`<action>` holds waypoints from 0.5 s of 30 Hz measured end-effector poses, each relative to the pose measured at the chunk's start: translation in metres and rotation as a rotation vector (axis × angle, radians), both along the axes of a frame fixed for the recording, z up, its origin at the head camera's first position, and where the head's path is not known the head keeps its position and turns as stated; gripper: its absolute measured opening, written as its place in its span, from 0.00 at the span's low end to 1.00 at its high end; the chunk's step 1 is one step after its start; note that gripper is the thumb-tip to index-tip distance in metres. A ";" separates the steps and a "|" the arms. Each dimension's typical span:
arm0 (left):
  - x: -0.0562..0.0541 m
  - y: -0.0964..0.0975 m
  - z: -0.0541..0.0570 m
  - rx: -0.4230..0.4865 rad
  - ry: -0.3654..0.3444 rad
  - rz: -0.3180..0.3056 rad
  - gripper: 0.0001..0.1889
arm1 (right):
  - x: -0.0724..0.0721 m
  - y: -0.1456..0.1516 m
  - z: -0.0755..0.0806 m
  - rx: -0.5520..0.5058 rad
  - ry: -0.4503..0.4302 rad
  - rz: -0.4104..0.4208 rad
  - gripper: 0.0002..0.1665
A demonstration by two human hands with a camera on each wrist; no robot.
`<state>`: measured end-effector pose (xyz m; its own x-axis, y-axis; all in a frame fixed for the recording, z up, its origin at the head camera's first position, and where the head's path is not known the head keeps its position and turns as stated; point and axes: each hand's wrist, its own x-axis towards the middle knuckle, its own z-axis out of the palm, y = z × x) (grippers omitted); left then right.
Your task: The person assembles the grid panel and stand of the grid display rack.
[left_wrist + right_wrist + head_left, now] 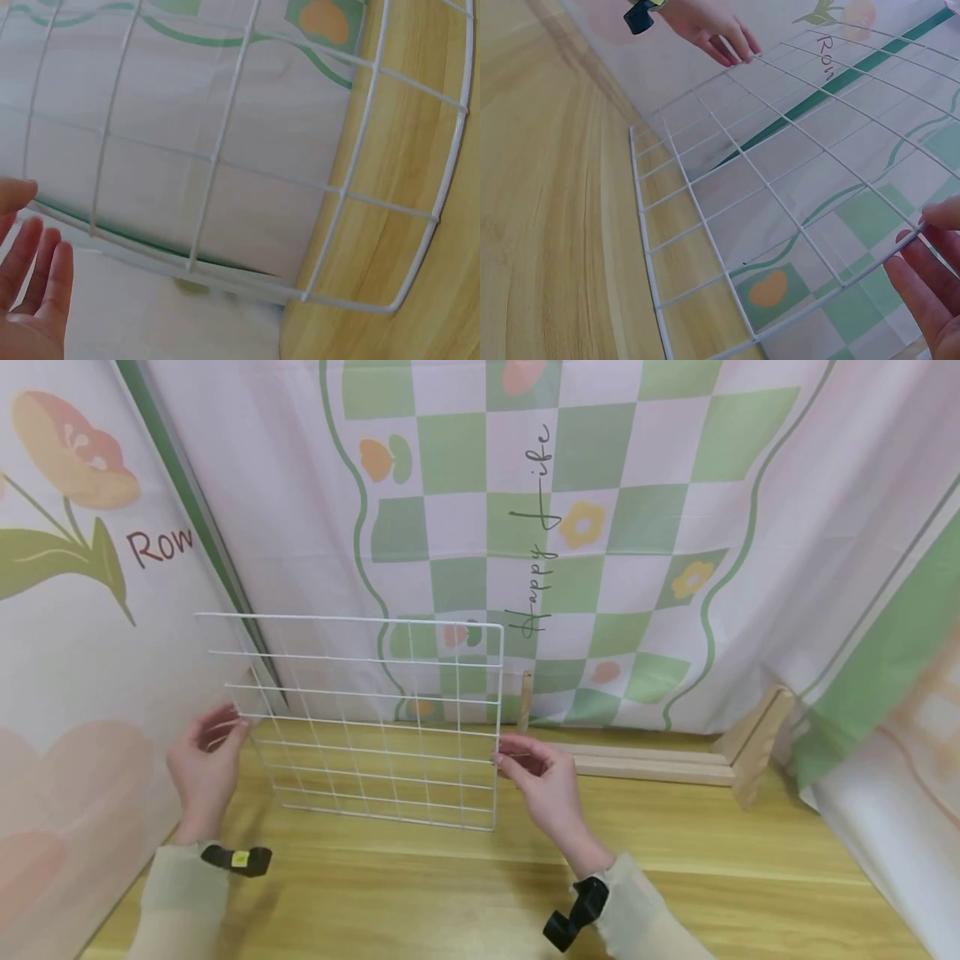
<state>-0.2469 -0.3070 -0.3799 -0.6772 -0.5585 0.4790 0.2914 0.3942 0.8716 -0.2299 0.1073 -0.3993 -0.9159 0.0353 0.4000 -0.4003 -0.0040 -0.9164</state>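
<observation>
A white wire grid panel [382,723] stands tilted up between my two hands in the head view. At its left edge my left hand [202,768] pinches the wire with thumb and fingers. My right hand [551,785] pinches the right edge wire, lower half, as the right wrist view shows with the thumb above and fingers [919,289] beneath. Whether the panel's bottom edge touches the table cannot be told. Behind and right of the panel lies a light wooden stand [652,768], its left end partly hidden by my right hand.
The wood-grain table [420,893] runs beneath everything. A checked curtain [592,452] closes off the back, and a flower-printed cloth [67,643] hangs at the left. Another cloth [885,693] borders the right side, close to the stand's upright end.
</observation>
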 end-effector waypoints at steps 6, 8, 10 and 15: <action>0.009 0.008 0.010 0.032 0.088 0.054 0.20 | 0.000 0.000 -0.001 0.008 0.009 0.001 0.12; 0.012 0.012 0.014 0.033 0.129 0.047 0.21 | 0.000 0.000 -0.001 0.006 0.013 0.003 0.12; 0.015 0.018 0.019 0.032 0.163 0.018 0.21 | 0.000 0.000 -0.002 0.005 0.019 0.005 0.12; 0.024 0.038 0.036 0.018 0.227 -0.130 0.20 | 0.000 0.001 -0.002 0.004 0.025 0.004 0.12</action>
<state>-0.2225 -0.2690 -0.3435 -0.6200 -0.4832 0.6181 0.5281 0.3256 0.7843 -0.2296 0.1079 -0.4013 -0.9055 0.0300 0.4233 -0.4236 -0.0025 -0.9059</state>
